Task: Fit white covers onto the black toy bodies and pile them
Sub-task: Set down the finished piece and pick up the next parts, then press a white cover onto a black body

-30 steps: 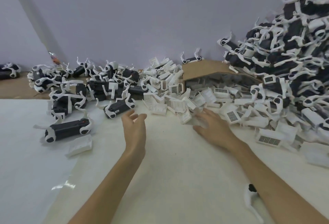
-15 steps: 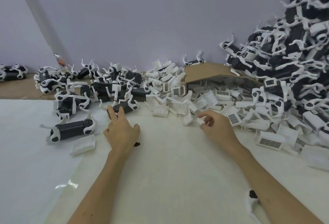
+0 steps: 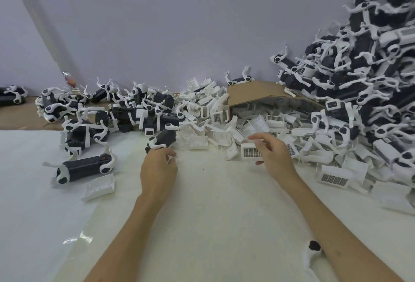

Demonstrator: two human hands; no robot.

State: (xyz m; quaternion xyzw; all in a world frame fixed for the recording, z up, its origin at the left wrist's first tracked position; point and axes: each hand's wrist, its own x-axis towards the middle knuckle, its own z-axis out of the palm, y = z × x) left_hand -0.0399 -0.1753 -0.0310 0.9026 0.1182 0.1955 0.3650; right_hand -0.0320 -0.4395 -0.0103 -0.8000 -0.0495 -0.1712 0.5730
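1. Left hand [image 3: 158, 169] – fingers curled on the near end of a black body [image 3: 162, 139], gripping it. The body sits at the front edge of the heap of bodies [image 3: 116, 113], left of centre.
2. Right hand [image 3: 275, 158] pinches a white cover [image 3: 251, 153], thumb on top, grid side towards the camera – just in front of the heap of covers [image 3: 208, 111].
3. The covers spill out of a cardboard box [image 3: 253, 93] lying on its side by the wall.
4. Far right: tall pile of covered toys [image 3: 370, 75] against the wall.
5. A lone body [image 3: 85, 168] lies at left on the white sheet [image 3: 213, 214], with a loose cover [image 3: 100, 186] just beside it.
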